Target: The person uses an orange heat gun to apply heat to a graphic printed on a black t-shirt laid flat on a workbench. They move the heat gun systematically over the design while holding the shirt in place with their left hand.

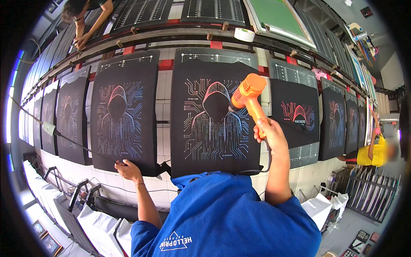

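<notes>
My right hand (pixel 274 133) grips the handle of an orange heat gun (pixel 251 92). Its dark nozzle points left, over the right part of the hooded-figure print on a black T-shirt (pixel 182 128) stretched on a board before me. At lower left, my left hand (pixel 128 170) pinches a thin dark cord (pixel 77 144), which runs up to a pale plug or connector block (pixel 49 128). Beside that hand lies another black T-shirt (pixel 147 145) with the same hooded figure and circuit lines. A cable trails below the heat gun's handle.
To the right, a black shirt (pixel 280 137) with a smaller red print covers a board. A tape roll (pixel 244 34) and a green screen frame (pixel 276 19) sit beyond the rail. One person (pixel 92 21) leans in at far left; another, in yellow (pixel 376 154), stands right.
</notes>
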The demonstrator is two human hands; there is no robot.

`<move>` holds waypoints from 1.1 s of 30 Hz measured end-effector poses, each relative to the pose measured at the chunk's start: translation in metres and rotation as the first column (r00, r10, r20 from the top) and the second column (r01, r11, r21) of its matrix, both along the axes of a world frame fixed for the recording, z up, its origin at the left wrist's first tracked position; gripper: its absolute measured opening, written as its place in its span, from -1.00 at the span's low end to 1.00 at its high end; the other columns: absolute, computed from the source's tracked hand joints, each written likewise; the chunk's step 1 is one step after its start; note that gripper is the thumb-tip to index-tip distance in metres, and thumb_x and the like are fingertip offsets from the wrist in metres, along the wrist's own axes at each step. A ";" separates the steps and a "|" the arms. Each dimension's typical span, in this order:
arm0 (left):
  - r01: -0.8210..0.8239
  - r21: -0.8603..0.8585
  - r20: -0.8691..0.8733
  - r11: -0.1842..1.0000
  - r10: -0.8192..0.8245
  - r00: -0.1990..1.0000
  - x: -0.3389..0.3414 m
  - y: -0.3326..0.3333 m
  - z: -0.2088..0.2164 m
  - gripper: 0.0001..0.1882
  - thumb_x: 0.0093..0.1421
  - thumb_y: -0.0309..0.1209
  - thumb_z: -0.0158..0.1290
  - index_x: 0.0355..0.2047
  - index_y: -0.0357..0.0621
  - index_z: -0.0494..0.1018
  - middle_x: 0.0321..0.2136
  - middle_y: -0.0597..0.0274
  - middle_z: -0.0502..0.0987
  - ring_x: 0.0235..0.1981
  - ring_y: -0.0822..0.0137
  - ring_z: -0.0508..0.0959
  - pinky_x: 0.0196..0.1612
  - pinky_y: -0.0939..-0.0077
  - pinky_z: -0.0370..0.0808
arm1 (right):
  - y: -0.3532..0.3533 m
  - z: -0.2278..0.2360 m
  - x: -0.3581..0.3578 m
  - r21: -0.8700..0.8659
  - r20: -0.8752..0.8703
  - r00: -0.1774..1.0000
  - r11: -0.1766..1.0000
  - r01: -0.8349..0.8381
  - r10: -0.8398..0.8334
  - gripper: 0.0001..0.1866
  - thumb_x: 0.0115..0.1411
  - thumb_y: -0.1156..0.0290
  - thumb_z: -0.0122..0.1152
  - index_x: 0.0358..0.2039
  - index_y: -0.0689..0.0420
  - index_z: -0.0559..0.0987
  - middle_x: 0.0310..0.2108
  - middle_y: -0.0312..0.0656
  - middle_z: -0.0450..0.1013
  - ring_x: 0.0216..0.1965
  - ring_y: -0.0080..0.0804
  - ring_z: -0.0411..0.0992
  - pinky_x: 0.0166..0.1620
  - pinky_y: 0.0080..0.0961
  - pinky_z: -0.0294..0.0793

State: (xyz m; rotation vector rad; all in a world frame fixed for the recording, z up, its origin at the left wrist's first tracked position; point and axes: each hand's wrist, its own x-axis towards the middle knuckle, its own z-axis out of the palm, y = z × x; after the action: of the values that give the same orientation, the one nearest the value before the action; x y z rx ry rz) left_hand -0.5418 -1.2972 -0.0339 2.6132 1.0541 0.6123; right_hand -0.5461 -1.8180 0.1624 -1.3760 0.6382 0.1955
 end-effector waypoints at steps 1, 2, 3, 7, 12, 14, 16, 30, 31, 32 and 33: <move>0.000 -0.017 0.003 1.000 0.000 1.000 0.002 -0.002 0.001 -0.61 0.21 -0.33 -0.04 -0.04 -0.37 0.32 -0.37 0.00 0.48 -0.27 0.02 0.49 -0.15 0.14 0.39 | -0.001 0.004 -0.001 0.023 0.004 1.000 1.000 -0.019 0.019 -0.75 0.23 0.23 0.14 -0.30 0.17 0.47 -0.56 -0.33 0.40 -0.56 -0.60 0.39 -0.52 -0.67 0.34; -0.001 -0.034 0.005 0.999 0.001 1.000 0.003 -0.004 0.003 -0.61 0.21 -0.34 -0.04 -0.04 -0.39 0.31 -0.40 0.03 0.46 -0.28 0.03 0.47 -0.14 0.14 0.37 | 0.002 0.004 -0.004 -0.002 0.018 1.000 1.000 -0.024 0.024 -0.75 0.23 0.23 0.14 -0.30 0.18 0.47 -0.56 -0.33 0.40 -0.56 -0.60 0.40 -0.52 -0.67 0.35; -0.003 -0.051 0.008 0.999 0.003 1.000 0.003 -0.006 0.004 -0.61 0.21 -0.34 -0.05 -0.05 -0.40 0.30 -0.43 0.06 0.43 -0.28 0.04 0.46 -0.13 0.14 0.36 | 0.010 0.004 -0.008 -0.027 0.031 0.999 0.999 -0.031 0.032 -0.76 0.23 0.24 0.14 -0.31 0.18 0.47 -0.55 -0.33 0.40 -0.56 -0.60 0.40 -0.52 -0.67 0.35; 0.004 -0.067 -0.015 0.998 -0.005 1.000 0.002 -0.005 0.007 -0.60 0.21 -0.35 -0.04 -0.04 -0.40 0.30 -0.42 0.06 0.44 -0.29 0.04 0.46 -0.14 0.14 0.36 | 0.000 0.006 -0.015 -0.054 -0.002 1.000 0.999 -0.006 0.005 -0.76 0.23 0.26 0.13 -0.30 0.19 0.46 -0.54 -0.30 0.42 -0.56 -0.58 0.41 -0.52 -0.65 0.35; 0.005 -0.067 -0.027 0.998 -0.007 1.000 0.003 -0.007 0.009 -0.61 0.21 -0.35 -0.04 -0.05 -0.39 0.31 -0.40 0.03 0.45 -0.29 0.03 0.47 -0.15 0.14 0.37 | -0.002 -0.001 -0.017 -0.179 0.041 0.992 0.975 0.129 -0.123 -0.77 0.24 0.26 0.12 -0.32 0.19 0.46 -0.53 -0.29 0.43 -0.55 -0.57 0.41 -0.52 -0.65 0.35; 0.003 -0.059 -0.031 0.998 -0.005 1.000 0.003 -0.008 0.010 -0.61 0.21 -0.35 -0.04 -0.04 -0.39 0.31 -0.36 0.00 0.47 -0.26 0.02 0.47 -0.14 0.14 0.37 | -0.009 -0.002 -0.016 -0.141 0.047 0.988 0.979 0.150 -0.145 -0.76 0.23 0.24 0.14 -0.34 0.18 0.46 -0.54 -0.30 0.42 -0.56 -0.58 0.41 -0.52 -0.66 0.35; 0.004 -0.051 -0.034 0.999 -0.006 0.999 0.002 -0.007 0.009 -0.60 0.20 -0.35 -0.04 -0.03 -0.39 0.31 -0.32 -0.03 0.49 -0.23 0.00 0.48 -0.12 0.14 0.37 | -0.012 0.001 -0.016 -0.116 0.042 0.986 0.979 0.166 -0.163 -0.73 0.21 0.22 0.17 -0.33 0.19 0.47 -0.54 -0.31 0.42 -0.57 -0.59 0.41 -0.55 -0.66 0.35; 0.017 -0.006 -0.025 1.000 -0.017 1.000 0.000 -0.005 0.005 -0.61 0.19 -0.33 -0.06 -0.05 -0.36 0.32 -0.35 -0.07 0.49 -0.28 -0.02 0.51 -0.16 0.13 0.40 | -0.008 0.015 -0.053 -0.100 -0.034 0.995 0.990 0.095 -0.098 -0.75 0.19 0.25 0.16 -0.29 0.18 0.47 -0.55 -0.31 0.42 -0.56 -0.56 0.42 -0.54 -0.66 0.34; 0.014 -0.021 -0.025 1.000 -0.014 1.000 0.001 -0.005 0.005 -0.61 0.19 -0.33 -0.06 -0.04 -0.35 0.32 -0.36 -0.03 0.47 -0.28 0.00 0.49 -0.16 0.13 0.38 | -0.006 0.017 -0.056 -0.118 -0.043 0.995 0.989 0.090 -0.095 -0.75 0.19 0.25 0.16 -0.29 0.18 0.47 -0.55 -0.31 0.42 -0.56 -0.56 0.42 -0.53 -0.65 0.34; 0.010 -0.036 -0.026 0.999 -0.011 1.000 0.002 -0.005 0.005 -0.61 0.19 -0.33 -0.06 -0.04 -0.35 0.32 -0.38 0.01 0.46 -0.28 0.02 0.48 -0.15 0.14 0.37 | -0.005 0.018 -0.057 -0.136 -0.052 0.994 0.987 0.084 -0.091 -0.75 0.19 0.24 0.16 -0.28 0.18 0.47 -0.55 -0.31 0.42 -0.56 -0.56 0.42 -0.53 -0.65 0.35; 0.006 -0.051 -0.026 0.999 -0.007 1.000 0.001 -0.004 0.006 -0.61 0.19 -0.33 -0.06 -0.04 -0.34 0.32 -0.40 0.05 0.45 -0.28 0.05 0.47 -0.15 0.14 0.35 | -0.006 0.016 -0.057 -0.095 -0.047 0.995 0.992 0.085 -0.090 -0.75 0.19 0.24 0.16 -0.28 0.18 0.47 -0.55 -0.31 0.42 -0.56 -0.56 0.42 -0.52 -0.65 0.35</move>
State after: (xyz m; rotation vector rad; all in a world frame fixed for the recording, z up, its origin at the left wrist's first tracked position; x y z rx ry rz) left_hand -0.5406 -1.3017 -0.0282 2.5867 1.0543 0.5436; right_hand -0.6029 -1.8239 0.1779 -1.4325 0.7565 0.1324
